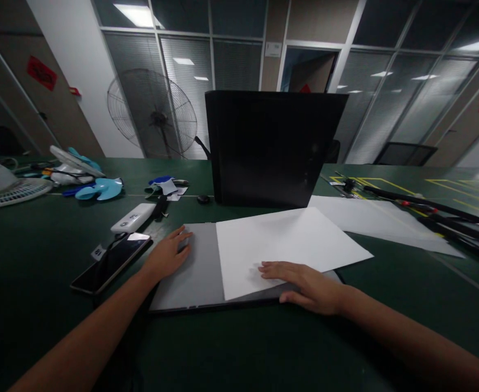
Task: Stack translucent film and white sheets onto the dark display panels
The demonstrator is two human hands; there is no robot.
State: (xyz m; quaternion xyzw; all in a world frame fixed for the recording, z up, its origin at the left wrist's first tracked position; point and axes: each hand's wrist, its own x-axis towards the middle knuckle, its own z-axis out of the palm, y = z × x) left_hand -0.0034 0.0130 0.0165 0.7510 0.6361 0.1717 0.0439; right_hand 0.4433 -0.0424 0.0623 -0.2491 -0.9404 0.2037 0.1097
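Observation:
A closed grey laptop (194, 277) lies flat in front of me. Across its middle and right part rests a white sheet of paper (280, 234), turned at an angle and reaching past the laptop's right side. My left hand (169, 255) lies on the laptop's left edge, fingers stretched out. My right hand (308, 286) rests over the lower right edge of the sheet, with its fingers extended on the paper and the thumb apart near the laptop's front edge. Neither hand grips anything.
A black computer case (276, 149) stands behind the laptop. To the left lie a smartphone (112, 264) with a cable, a white power bank (133, 218) and fan parts (100, 189). At right are another white sheet (370, 220) and black rods (464, 228) on the green table (231, 348).

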